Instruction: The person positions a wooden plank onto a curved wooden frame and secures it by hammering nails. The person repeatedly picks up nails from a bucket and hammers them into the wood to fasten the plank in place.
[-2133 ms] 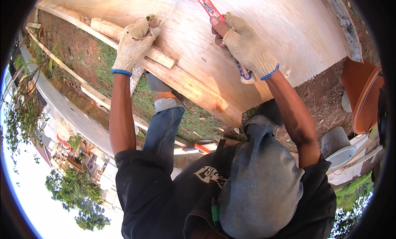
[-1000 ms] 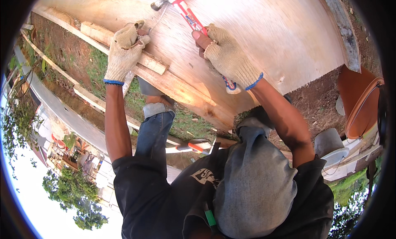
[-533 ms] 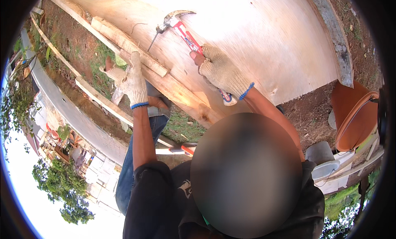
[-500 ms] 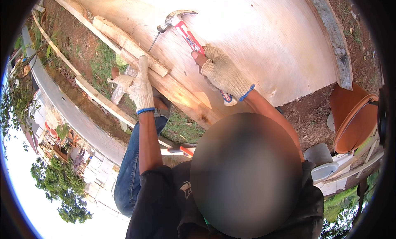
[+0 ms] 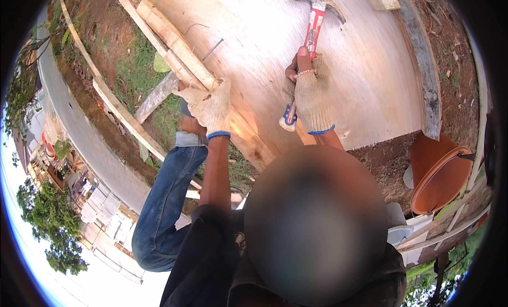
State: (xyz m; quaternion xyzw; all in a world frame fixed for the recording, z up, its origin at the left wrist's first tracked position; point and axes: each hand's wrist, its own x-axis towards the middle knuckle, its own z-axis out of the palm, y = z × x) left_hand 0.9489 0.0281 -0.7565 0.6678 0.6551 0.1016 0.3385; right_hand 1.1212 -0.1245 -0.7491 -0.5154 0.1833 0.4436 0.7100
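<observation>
My right hand (image 5: pixel 309 98), in a knitted work glove, is shut around the red handle of a claw hammer (image 5: pixel 313 29). The hammer's steel head is raised over a large pale plywood sheet (image 5: pixel 370 79). My gloved left hand (image 5: pixel 211 108) presses flat on a timber batten (image 5: pixel 174 45) that runs along the sheet's left edge. A thin bent nail (image 5: pixel 211 49) sticks up from the batten, above my left hand and apart from the hammer head. My leg in blue jeans (image 5: pixel 164 201) is bent below the batten.
Long thin planks (image 5: pixel 121 114) lie on grass and bare soil to the left. An orange bucket (image 5: pixel 439 174) stands at the right on dirt, with a white container (image 5: pixel 402 233) below it. A grey curved strip (image 5: pixel 423 69) borders the sheet's right side.
The hammer has swung up and to the right, away from the nail. My left hand has stayed on the batten and now lies flatter, closer to my knee.
</observation>
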